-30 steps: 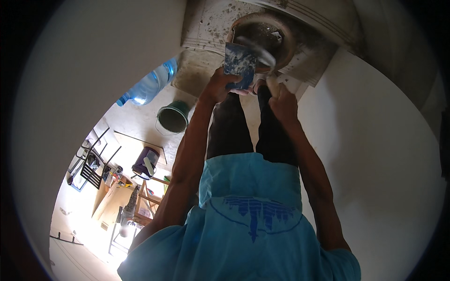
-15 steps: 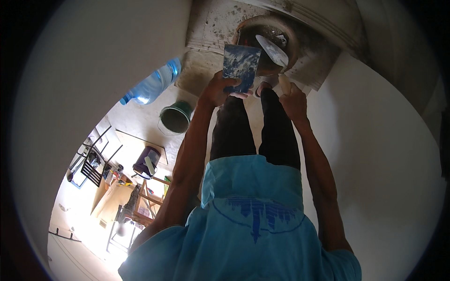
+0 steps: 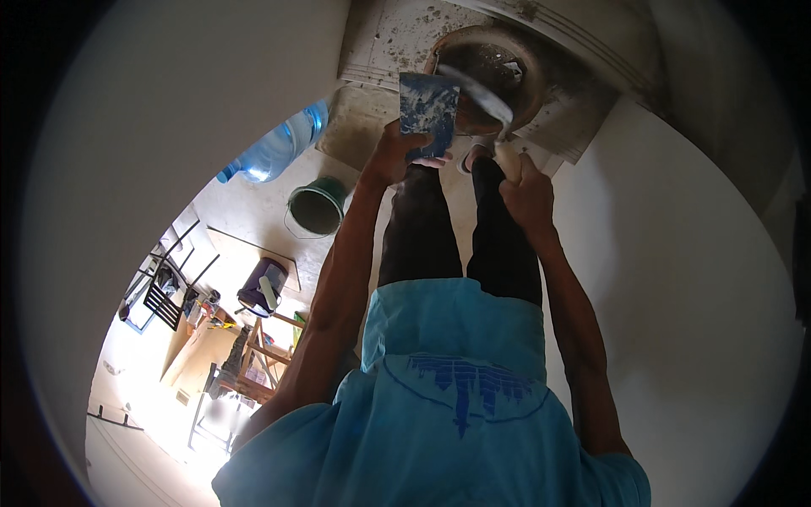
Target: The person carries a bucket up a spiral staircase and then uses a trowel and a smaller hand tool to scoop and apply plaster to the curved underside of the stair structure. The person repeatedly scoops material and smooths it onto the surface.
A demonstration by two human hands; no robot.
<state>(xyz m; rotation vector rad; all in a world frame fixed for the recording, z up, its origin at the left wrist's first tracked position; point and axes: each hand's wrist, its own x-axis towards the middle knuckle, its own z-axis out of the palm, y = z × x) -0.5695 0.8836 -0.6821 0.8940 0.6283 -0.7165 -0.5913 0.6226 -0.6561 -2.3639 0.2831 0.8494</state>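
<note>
My left hand [image 3: 394, 158] is closed round the lower end of a flat blue plate [image 3: 428, 108], rectangular and smeared with whitish plaster. In my right hand [image 3: 527, 196] is the pale handle of a trowel [image 3: 483, 100]. The trowel's long blade points up and left, blurred by motion, and its tip lies close to the plate's upper right edge; whether they touch I cannot tell. Beyond both tools sits a round, brown-rimmed basin [image 3: 534, 72], dark inside, with a small white scrap in it.
A dusty, speckled slab [image 3: 380, 38] lies round the basin. On the left are a big blue water bottle [image 3: 283, 144], a green bucket [image 3: 316, 208] and a dark bucket [image 3: 263, 289] with a paint roller. Farther off stands a black chair [image 3: 163, 304]. Pale walls [image 3: 676, 279] rise at both sides.
The trowel's blade has swung left and flattened toward the plate. My right hand has come slightly nearer me. The plate has shifted a little left and away.
</note>
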